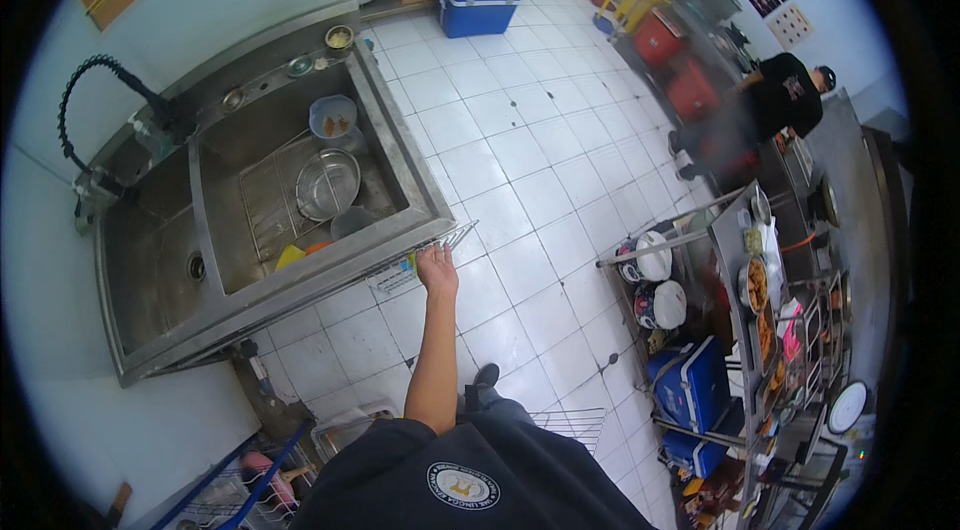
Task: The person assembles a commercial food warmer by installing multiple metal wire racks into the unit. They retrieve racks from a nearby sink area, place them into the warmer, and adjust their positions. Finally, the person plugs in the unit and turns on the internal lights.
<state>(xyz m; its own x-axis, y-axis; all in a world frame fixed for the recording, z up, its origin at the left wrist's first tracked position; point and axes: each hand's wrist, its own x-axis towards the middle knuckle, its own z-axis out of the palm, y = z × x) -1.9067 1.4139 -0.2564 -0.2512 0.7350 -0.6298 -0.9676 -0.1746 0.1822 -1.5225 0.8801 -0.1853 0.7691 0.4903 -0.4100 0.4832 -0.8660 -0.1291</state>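
Left hand (437,270) reaches out to the sink's front corner, fingers bent at the wires of a metal wire rack (461,233); cannot tell how tightly they close. Right hand out of view, state cannot be told. Rack: thin, silvery, close parallel bars, seen slantwise along the outer sink rim, partly covered by the fingers.

Clock from left hand. 10 o'clock: stainless double-basin sink (275,288), metal rim right beside the rack. Inside it, same direction, a round metal strainer (328,185) and a second wire rack (262,215); at 11, a pale blue bowl (333,117) with brown bits. 12, well apart: blue cooler box (478,15) on white floor tiles (490,140). 2, far off: co-worker (785,100) in black, bending over. 4: shelf cart with another blue cooler (688,388) low down. 5: person's dark shoe (487,374), plus another wire grid (572,422), partly behind the black shirt (560,495). 7: blue-edged wire basket (258,485), cut off by the shirt.
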